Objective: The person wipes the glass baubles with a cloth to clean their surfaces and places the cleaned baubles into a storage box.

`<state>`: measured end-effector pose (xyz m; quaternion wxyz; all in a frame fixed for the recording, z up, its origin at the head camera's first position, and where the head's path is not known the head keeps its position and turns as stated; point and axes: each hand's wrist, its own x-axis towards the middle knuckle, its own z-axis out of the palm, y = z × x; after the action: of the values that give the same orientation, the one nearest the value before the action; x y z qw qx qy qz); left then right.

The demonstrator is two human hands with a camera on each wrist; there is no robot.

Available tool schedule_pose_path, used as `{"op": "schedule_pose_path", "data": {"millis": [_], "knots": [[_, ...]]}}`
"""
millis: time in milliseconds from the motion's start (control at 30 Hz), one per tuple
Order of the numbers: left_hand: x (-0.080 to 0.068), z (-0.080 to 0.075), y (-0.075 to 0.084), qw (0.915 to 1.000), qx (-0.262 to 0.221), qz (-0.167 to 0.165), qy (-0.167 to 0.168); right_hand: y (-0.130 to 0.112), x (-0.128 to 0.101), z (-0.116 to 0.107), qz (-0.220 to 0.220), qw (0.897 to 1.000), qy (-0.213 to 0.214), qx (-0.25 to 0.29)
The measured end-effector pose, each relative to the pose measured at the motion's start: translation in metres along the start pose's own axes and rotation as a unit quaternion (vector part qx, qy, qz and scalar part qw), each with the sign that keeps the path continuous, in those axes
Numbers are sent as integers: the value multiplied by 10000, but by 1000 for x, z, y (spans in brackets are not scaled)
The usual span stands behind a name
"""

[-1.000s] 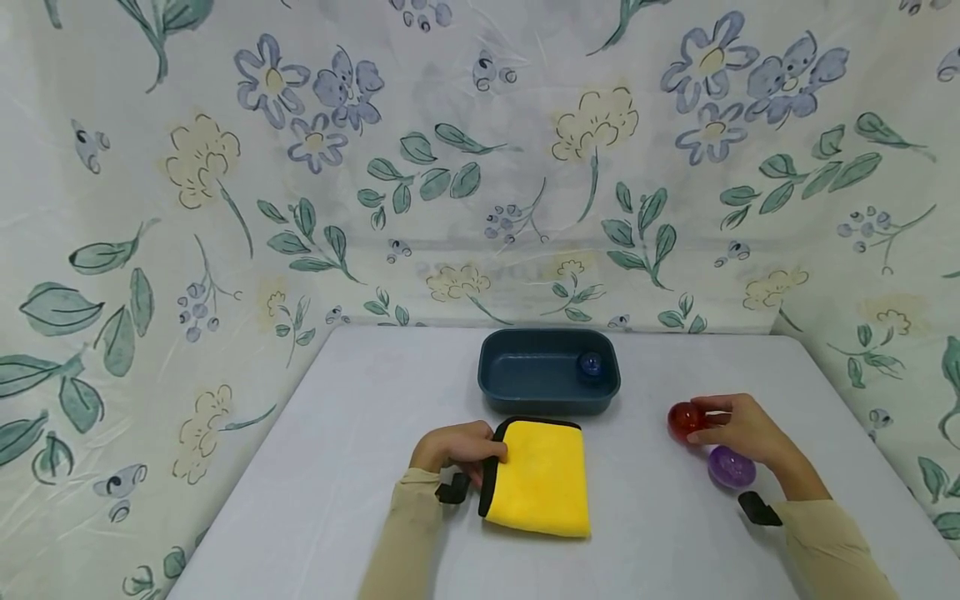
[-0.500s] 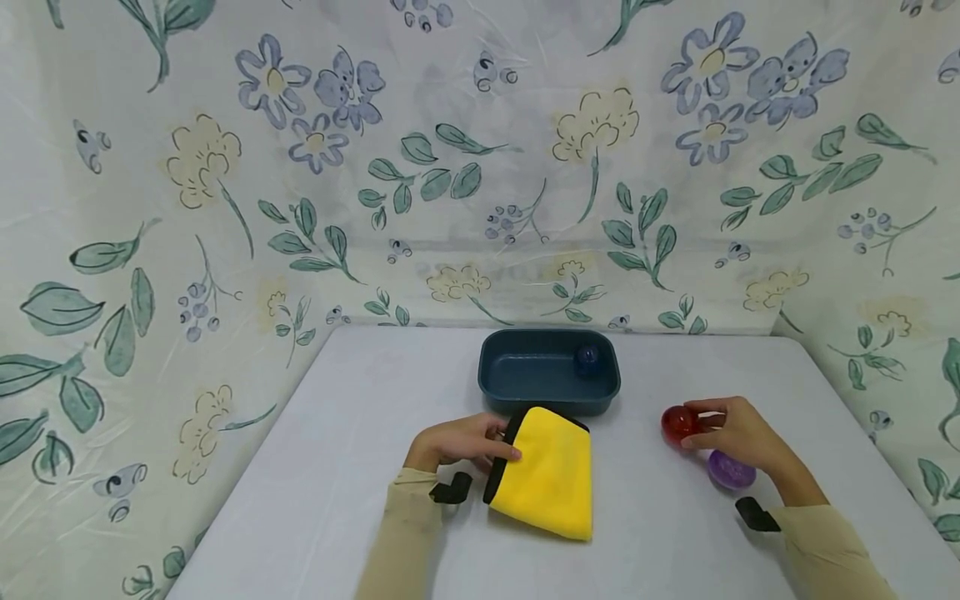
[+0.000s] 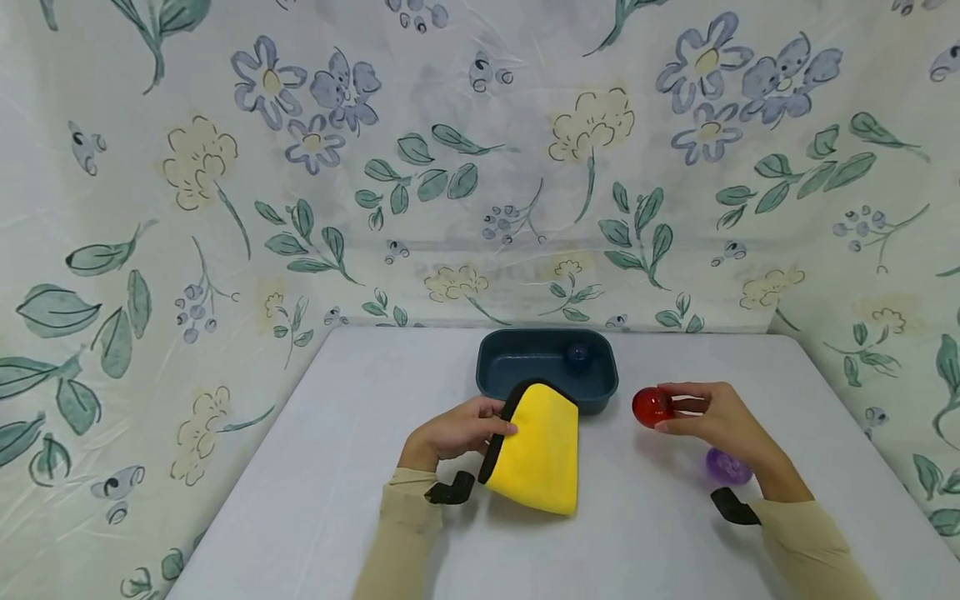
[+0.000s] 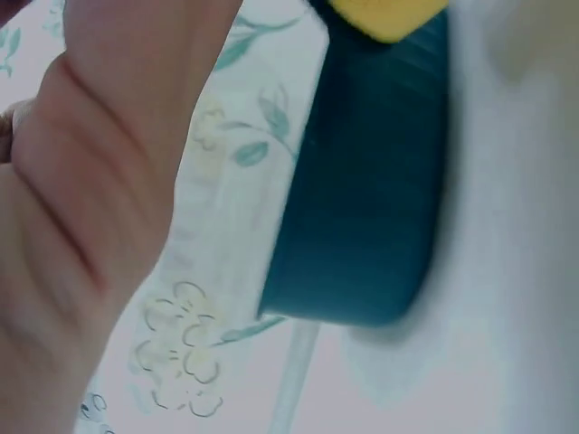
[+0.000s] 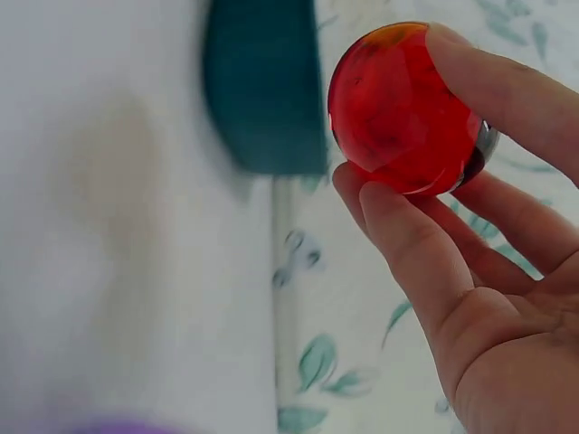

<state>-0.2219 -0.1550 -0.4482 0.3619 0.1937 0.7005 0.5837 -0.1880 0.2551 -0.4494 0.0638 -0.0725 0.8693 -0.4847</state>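
Red ball (image 3: 651, 407): off the worktop (image 3: 315, 467), beside the blue tub (image 3: 547, 379); smooth, hard, glossy, likely light and slippery; best pinched across its widest part.
Right hand (image 3: 712, 417): fingers (image 5: 407, 253) and thumb clamped on the ball.
Yellow cloth (image 3: 542, 450): soft, limp, light; near edge rests on the worktop.
Left hand (image 3: 457, 429): fingers curled on the cloth's black-trimmed edge, lifting it.
Purple ball (image 3: 726, 467): on the worktop, under the right wrist.

Three balls — one red (image 3: 651, 407), one purple (image 3: 726, 467), one blue (image 3: 577, 353) — one yellow cloth (image 3: 542, 450), one tub (image 3: 547, 375).
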Motion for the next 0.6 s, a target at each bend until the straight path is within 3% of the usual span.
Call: {"op": "schedule_pose_path", "data": {"millis": [300, 600], "knots": [[-8, 2, 13, 9966, -652, 488, 88, -34, 6, 18, -286, 9992, 119, 249], [-13, 6, 24, 9882, -1062, 770, 792, -58, 17, 30, -601, 9962, 71, 625]]}}
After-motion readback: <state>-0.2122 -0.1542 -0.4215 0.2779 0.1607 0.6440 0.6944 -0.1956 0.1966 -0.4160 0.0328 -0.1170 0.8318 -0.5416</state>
